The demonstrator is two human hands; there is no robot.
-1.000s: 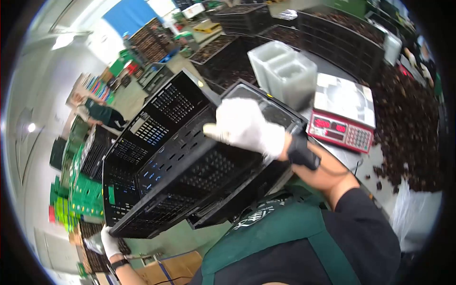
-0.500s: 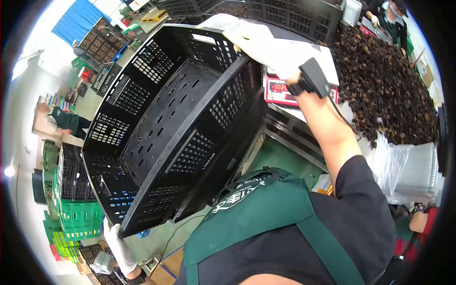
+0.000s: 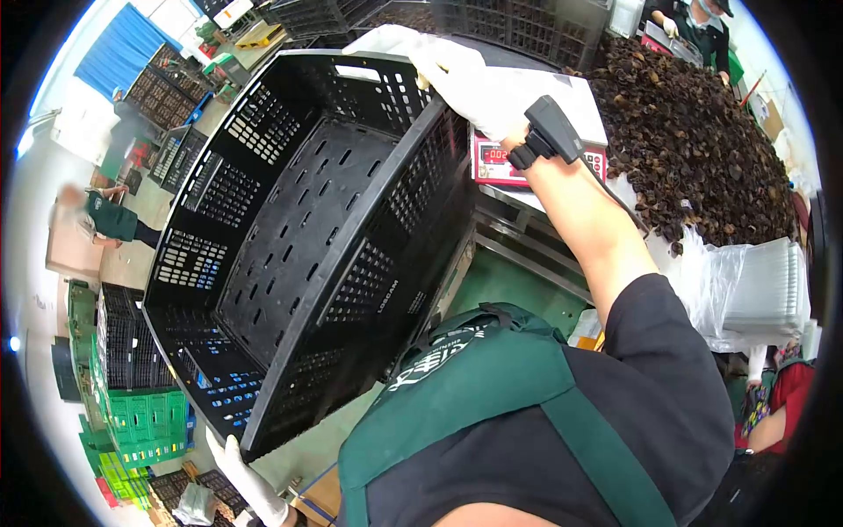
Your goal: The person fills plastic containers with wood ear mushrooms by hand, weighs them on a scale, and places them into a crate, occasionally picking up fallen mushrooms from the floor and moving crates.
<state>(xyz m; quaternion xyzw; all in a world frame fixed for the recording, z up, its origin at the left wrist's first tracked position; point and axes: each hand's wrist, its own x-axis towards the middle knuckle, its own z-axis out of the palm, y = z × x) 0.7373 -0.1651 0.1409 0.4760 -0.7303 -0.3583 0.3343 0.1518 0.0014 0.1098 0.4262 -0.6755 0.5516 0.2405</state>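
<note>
The black crate (image 3: 299,220), beside the scale (image 3: 494,156), shows more of its slotted floor than a second ago, so its inside now faces the wearer. The right hand (image 3: 452,79) has its fingers bent over the upper end; the left hand (image 3: 235,465) clasps the lower corner, fingertips partly hidden.

Toward one o'clock, a black wrist-worn device (image 3: 555,127) above the white-gloved right grip (image 3: 443,75) hides part of the red-and-white digital scale (image 3: 580,114) and its lit reading. At seven o'clock, the white-gloved left grip (image 3: 237,472) has fingers hidden by the black perforated plastic crate (image 3: 294,237). A green-aproned person (image 3: 112,220) at nine has a blurred head; dark rim cuts off a red-clothed person (image 3: 797,400) at four.
</note>
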